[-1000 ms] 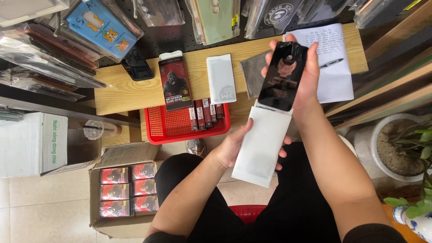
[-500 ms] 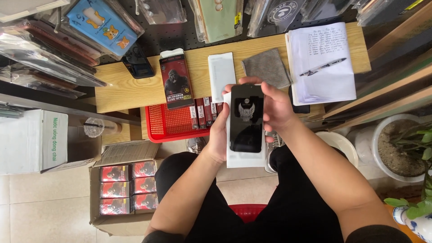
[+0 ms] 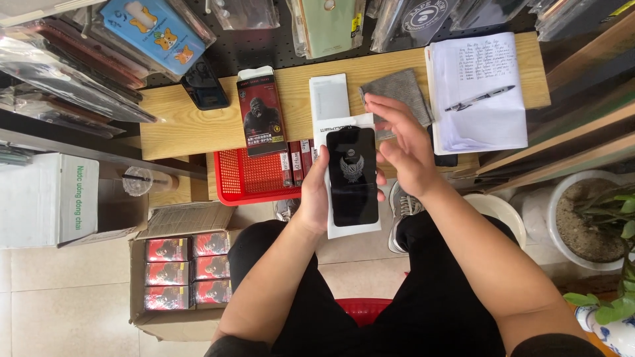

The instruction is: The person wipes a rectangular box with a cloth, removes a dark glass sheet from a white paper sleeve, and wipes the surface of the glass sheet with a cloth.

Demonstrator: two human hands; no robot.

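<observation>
Black glass screen protector (image 3: 353,177), long and flat, lies face up on a white sleeve (image 3: 354,221) of nearly the same outline, both carried in front of the lap above the knees. Runs lengthwise away from the body toward the wooden desk (image 3: 198,125), far short edge pointing at the desk, near short edge pointing back at the lap. Carries a pale winged emblem about midway along. Sits directly in the left hand (image 3: 316,198), which wraps the left long edge from beneath, fingers clamped around sleeve and glass together, thumb on that side. Lies just left of and slightly below the right hand (image 3: 400,149), which hovers over the far right corner with fingers spread apart and clamped on nothing; whether any fingertip touches the glass cannot be told. Nearer hand therefore the left, already gripping; right hand just beside, open, palm turned toward the glass.

Beyond the grip, on the desk: an open notebook with a pen (image 3: 477,92) far right, a grey cloth (image 3: 397,89) just past the right fingers, a second white sleeve (image 3: 329,98) straight ahead, a dark packaging box (image 3: 262,119) ahead to the left. Left of the grip, a red basket (image 3: 248,178) with small red packs; lower left, a cardboard carton (image 3: 178,271) of boxed stock.
</observation>
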